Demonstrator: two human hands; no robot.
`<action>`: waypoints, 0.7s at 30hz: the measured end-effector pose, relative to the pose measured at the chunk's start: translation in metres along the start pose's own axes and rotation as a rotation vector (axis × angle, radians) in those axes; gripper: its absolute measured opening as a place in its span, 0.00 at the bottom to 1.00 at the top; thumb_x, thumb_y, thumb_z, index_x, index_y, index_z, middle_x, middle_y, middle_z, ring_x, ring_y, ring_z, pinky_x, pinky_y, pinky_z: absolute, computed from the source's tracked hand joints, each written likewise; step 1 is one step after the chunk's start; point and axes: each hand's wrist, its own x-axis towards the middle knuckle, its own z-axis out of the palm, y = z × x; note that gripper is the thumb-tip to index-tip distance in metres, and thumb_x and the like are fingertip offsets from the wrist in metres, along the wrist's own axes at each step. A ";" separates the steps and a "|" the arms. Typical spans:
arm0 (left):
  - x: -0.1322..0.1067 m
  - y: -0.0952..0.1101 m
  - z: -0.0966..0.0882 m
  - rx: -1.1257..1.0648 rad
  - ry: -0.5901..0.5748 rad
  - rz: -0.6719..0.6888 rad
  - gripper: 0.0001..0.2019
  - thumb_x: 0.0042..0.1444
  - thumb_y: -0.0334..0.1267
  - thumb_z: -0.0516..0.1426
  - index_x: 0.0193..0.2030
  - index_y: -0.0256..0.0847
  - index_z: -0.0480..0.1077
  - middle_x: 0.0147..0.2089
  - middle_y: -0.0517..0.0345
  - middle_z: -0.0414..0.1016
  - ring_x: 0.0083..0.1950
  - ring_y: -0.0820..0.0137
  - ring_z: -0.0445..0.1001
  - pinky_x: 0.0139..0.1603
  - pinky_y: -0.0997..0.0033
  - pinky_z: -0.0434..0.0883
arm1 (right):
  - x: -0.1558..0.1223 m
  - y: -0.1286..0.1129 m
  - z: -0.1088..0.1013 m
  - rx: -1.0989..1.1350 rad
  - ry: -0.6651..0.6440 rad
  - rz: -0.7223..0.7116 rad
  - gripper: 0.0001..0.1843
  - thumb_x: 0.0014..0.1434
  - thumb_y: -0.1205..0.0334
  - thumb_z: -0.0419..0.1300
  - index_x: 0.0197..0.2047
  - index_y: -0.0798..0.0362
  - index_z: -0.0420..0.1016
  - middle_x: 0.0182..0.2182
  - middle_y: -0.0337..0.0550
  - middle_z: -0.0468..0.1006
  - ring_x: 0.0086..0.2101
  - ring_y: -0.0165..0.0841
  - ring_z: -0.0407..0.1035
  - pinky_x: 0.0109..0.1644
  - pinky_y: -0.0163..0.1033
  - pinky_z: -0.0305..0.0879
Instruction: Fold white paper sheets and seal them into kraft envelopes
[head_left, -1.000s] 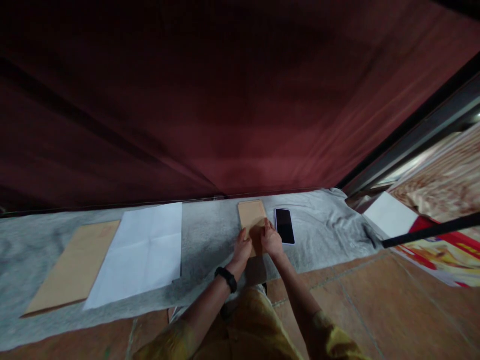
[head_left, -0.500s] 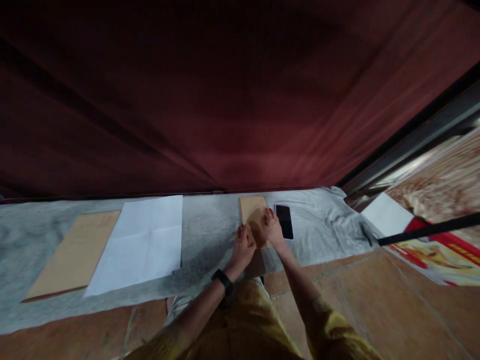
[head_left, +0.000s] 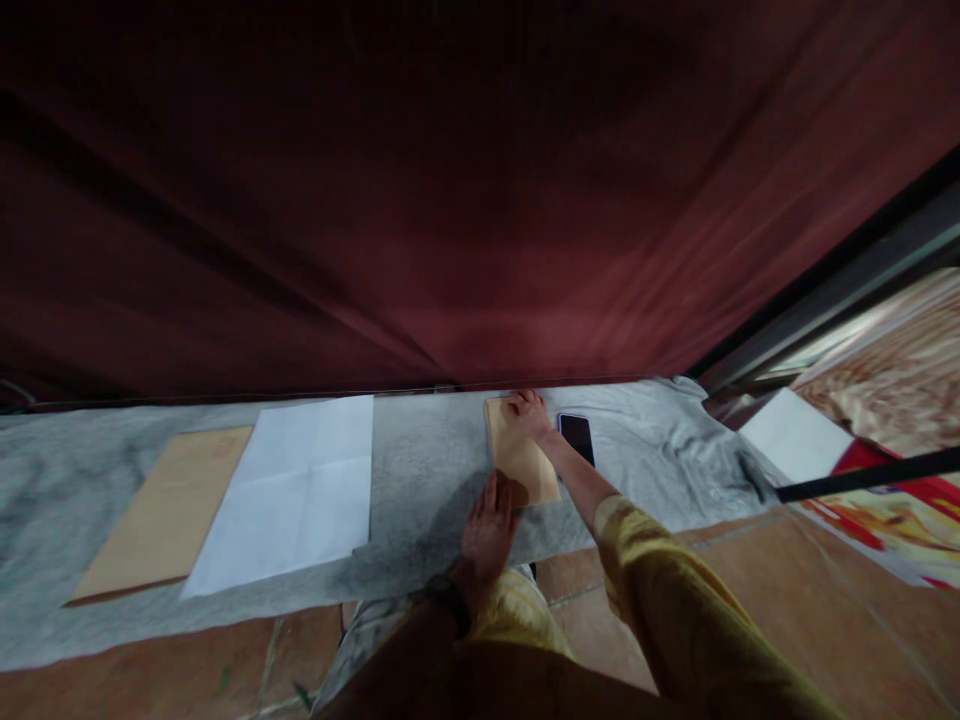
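A flat tan rectangle of paper [head_left: 523,460], which looks like an envelope, lies lengthwise on the grey cloth [head_left: 427,450] in front of me. My right hand [head_left: 531,415] reaches over it, fingertips resting on its far end, fingers apart. Down at its near left corner, my left hand [head_left: 487,525], with a black band at the wrist, lies with stretched fingers at the paper's edge. Just right of the tan paper is a phone [head_left: 576,437] with a dark screen, partly covered by my right forearm.
To the left, a creased white sheet [head_left: 296,500] overlaps a larger brown envelope [head_left: 169,510]. A dark red curtain [head_left: 465,250] hangs behind the cloth. At right stand a dark metal bar [head_left: 870,473] and a red and yellow printed box [head_left: 892,520].
My right hand has slid away from me to the paper's far end. My left hand has drawn back to the near corner, its fingers straightening. The view has shifted slightly.
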 end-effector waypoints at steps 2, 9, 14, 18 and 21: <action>0.003 0.003 -0.001 -0.028 -0.006 -0.019 0.31 0.59 0.32 0.57 0.70 0.46 0.61 0.77 0.42 0.51 0.67 0.50 0.68 0.66 0.52 0.67 | 0.000 0.001 0.003 0.018 0.011 -0.008 0.18 0.67 0.61 0.55 0.58 0.51 0.75 0.55 0.52 0.75 0.57 0.41 0.64 0.62 0.46 0.59; 0.012 0.009 -0.009 -0.127 -0.051 -0.045 0.25 0.60 0.32 0.55 0.65 0.42 0.67 0.76 0.40 0.53 0.67 0.48 0.68 0.66 0.49 0.66 | 0.000 0.001 0.009 0.080 0.044 -0.027 0.14 0.65 0.65 0.56 0.52 0.56 0.77 0.52 0.52 0.75 0.56 0.40 0.64 0.62 0.43 0.60; 0.008 0.012 -0.009 -0.165 -0.017 -0.069 0.29 0.57 0.30 0.56 0.67 0.43 0.63 0.75 0.42 0.54 0.69 0.51 0.65 0.67 0.53 0.65 | -0.016 0.007 0.007 0.166 0.127 0.027 0.21 0.66 0.64 0.54 0.59 0.63 0.70 0.60 0.61 0.68 0.62 0.45 0.59 0.66 0.48 0.57; 0.012 0.017 -0.005 -0.448 0.115 -0.156 0.32 0.56 0.31 0.58 0.68 0.38 0.59 0.73 0.40 0.59 0.73 0.56 0.60 0.71 0.54 0.60 | -0.051 0.017 0.011 0.333 0.204 0.178 0.15 0.66 0.63 0.52 0.53 0.59 0.71 0.48 0.56 0.74 0.48 0.40 0.70 0.57 0.47 0.67; 0.030 0.015 -0.010 -0.800 0.169 -0.325 0.26 0.57 0.33 0.58 0.63 0.40 0.64 0.66 0.44 0.70 0.67 0.60 0.68 0.69 0.57 0.64 | -0.076 0.022 0.017 0.349 0.217 0.206 0.10 0.66 0.62 0.52 0.44 0.55 0.72 0.39 0.47 0.75 0.41 0.37 0.71 0.52 0.45 0.70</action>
